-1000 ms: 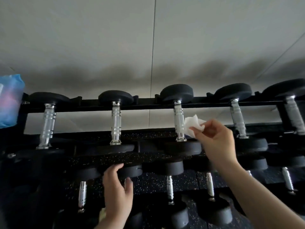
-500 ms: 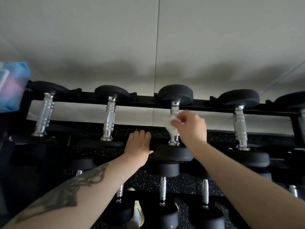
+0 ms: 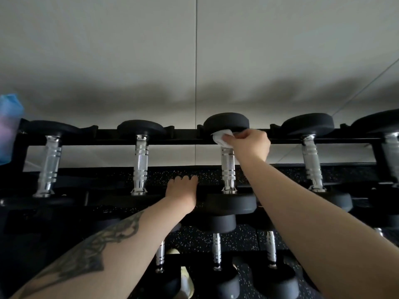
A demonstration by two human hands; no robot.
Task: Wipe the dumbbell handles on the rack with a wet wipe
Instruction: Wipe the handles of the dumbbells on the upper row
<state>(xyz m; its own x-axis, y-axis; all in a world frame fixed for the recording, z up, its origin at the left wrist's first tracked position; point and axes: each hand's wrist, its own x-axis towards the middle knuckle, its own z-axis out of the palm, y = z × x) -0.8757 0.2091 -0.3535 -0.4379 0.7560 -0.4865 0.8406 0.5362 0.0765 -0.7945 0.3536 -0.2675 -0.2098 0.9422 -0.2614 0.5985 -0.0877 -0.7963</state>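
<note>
While the right hand point(image 3: 248, 144) pinches the wipe point(image 3: 221, 138) around the top of the middle handle point(image 3: 228, 167), the left hand point(image 3: 183, 190), fingers straight, rests on the rack point(image 3: 185, 140), probably for support.

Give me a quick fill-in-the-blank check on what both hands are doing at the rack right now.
1. The right hand pinches a crumpled ____ wet wipe.
2. The wipe sits at the ____ end of the third knurled chrome dumbbell handle from the left.
3. The left hand rests on the black rack's ____ rail.

Missing words: white; far; front
</note>
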